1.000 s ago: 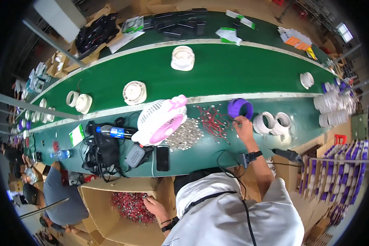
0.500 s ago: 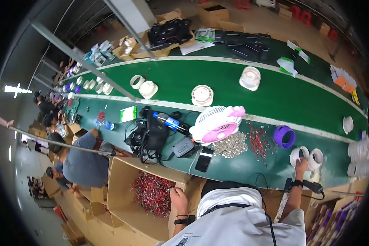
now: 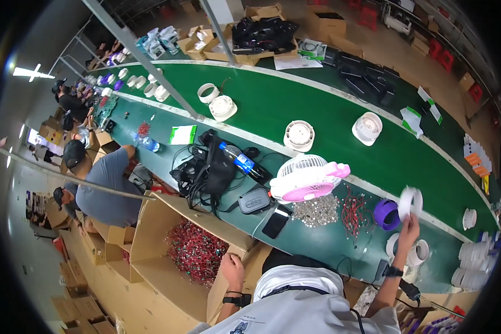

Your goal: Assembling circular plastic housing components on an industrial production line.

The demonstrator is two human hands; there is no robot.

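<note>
My right hand (image 3: pixel 409 229) grips a white plastic ring (image 3: pixel 411 201), lifted just above the far edge of the green worktable, beside a purple ring (image 3: pixel 386 215). Below that hand, two more white rings (image 3: pixel 418 253) sit on the table. My left hand (image 3: pixel 232 269) is at the right rim of a large cardboard box (image 3: pixel 150 234), its fingers curled in; what they hold, if anything, is hidden. Inside the box lies a heap of red wires with small parts (image 3: pixel 197 250).
A pink and white fan (image 3: pixel 309 181) stands on the table by a pile of small metal pieces (image 3: pixel 315 210) and red wires (image 3: pixel 353 214). A phone (image 3: pixel 276 221), a black bag (image 3: pixel 214 178) and a bottle (image 3: pixel 244 162) lie to the left. White fan housings (image 3: pixel 299 136) sit on the green belt beyond.
My right hand has raised a white ring from the table, up and away toward the belt. My left hand stays by the box rim. The whole view has shifted and tilted.
</note>
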